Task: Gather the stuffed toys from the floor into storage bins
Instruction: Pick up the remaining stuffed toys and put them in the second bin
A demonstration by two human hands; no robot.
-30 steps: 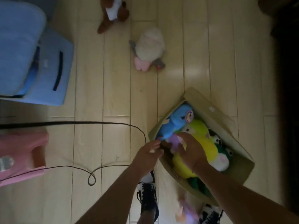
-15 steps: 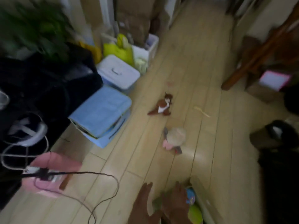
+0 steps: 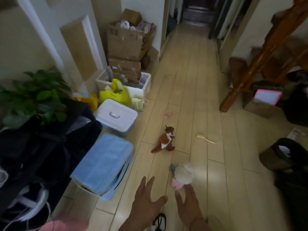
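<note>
Two stuffed toys lie on the wooden floor. A brown and white plush animal [image 3: 165, 140] is in the middle of the floor. Nearer to me lies a round cream plush with pink feet [image 3: 183, 174]. My left hand [image 3: 146, 202] is stretched forward with its fingers spread and holds nothing. My right hand [image 3: 189, 205] is also stretched out flat and empty, its fingertips just short of the cream plush. The cardboard box of toys is out of view.
A light blue fabric bin [image 3: 103, 165] and a white lidded box [image 3: 116, 115] stand at the left, with cardboard boxes [image 3: 126, 42] behind. A black stand with a plant [image 3: 35, 97] is far left. Wooden furniture legs [image 3: 246, 77] and dark bags [image 3: 286, 157] line the right.
My view has lifted from the cardboard box of toys to the hallway floor. Both hands have left the box and now reach forward, empty, toward the cream plush.
</note>
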